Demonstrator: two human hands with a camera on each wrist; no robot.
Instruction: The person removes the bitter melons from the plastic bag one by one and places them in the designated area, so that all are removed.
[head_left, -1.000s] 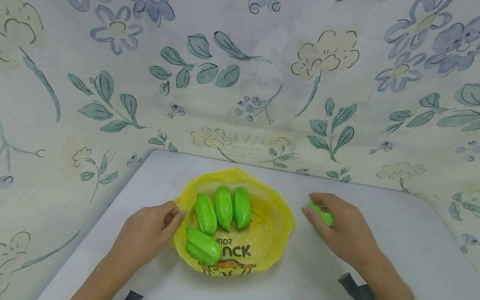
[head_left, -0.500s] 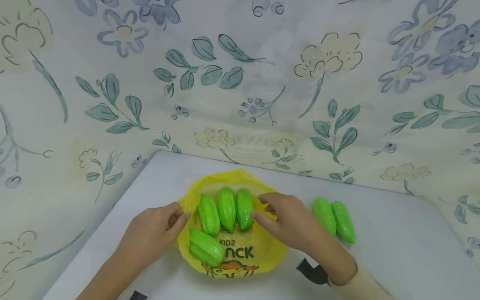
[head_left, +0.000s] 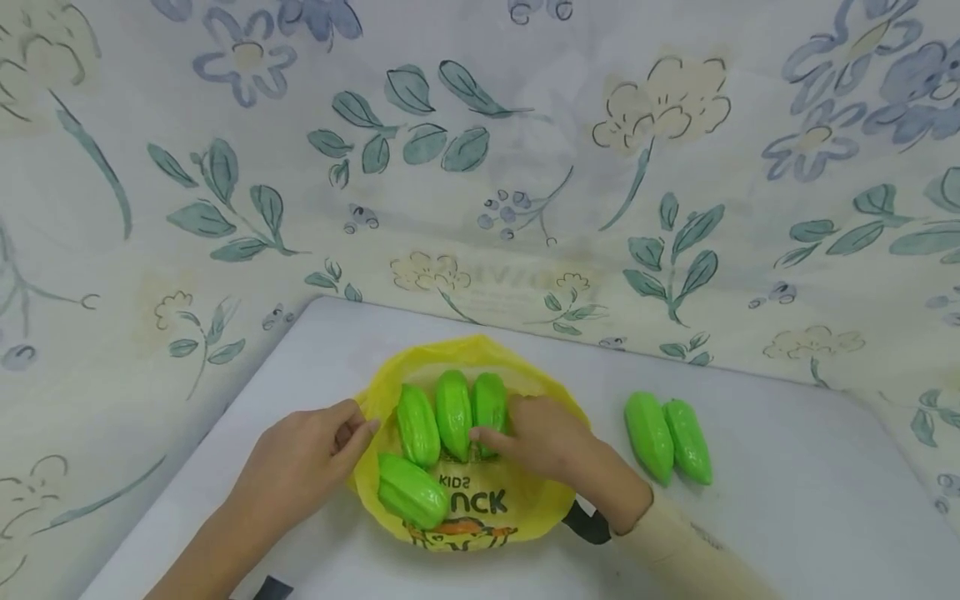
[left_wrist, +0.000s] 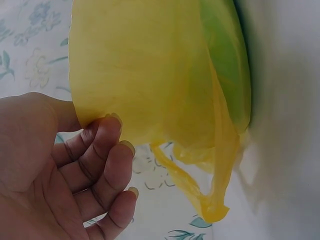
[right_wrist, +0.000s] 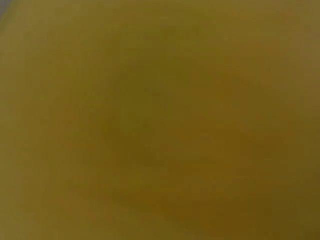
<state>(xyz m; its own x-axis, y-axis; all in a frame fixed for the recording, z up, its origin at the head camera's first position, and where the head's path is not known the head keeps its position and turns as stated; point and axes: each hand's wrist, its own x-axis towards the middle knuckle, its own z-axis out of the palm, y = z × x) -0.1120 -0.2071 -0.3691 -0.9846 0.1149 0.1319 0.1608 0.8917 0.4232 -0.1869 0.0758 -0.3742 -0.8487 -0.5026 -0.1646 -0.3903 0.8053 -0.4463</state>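
l hand pinches yellow bag, print reads "kids" & "nck"; 4 ridged green fruits inside w/ r hand, thumb across rightmost one, can't tell if gripping; 2 more fruits on tbl.

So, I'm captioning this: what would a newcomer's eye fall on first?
Probably the bright yellow bag, open on the white table with four green fruits inside. Next, two more green fruits side by side to its right, and the left hand pinching the bag's left edge.
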